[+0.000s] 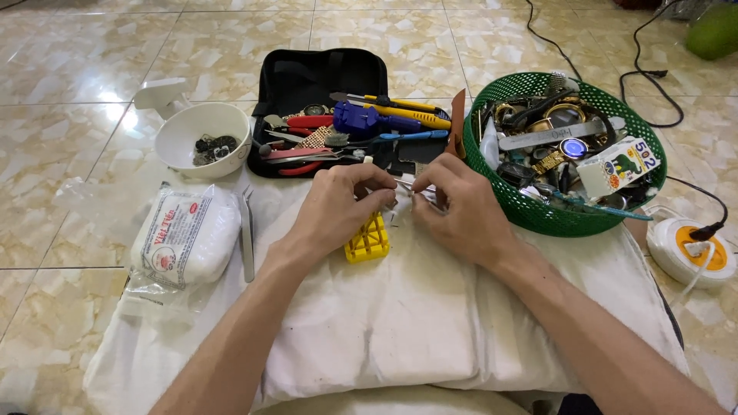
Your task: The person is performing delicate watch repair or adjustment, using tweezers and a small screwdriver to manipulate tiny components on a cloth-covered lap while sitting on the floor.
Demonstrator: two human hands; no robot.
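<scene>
Both hands pinch a small metal part; green basket holds watches, white bowl dark bits

Tool case behind pillow; bowl left, basket right.

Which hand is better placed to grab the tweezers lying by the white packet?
Left, probably. The tweezers lie on the cloth just outside the left hand, beside the white packet. The right hand is on the far side, next to the green basket.
</scene>
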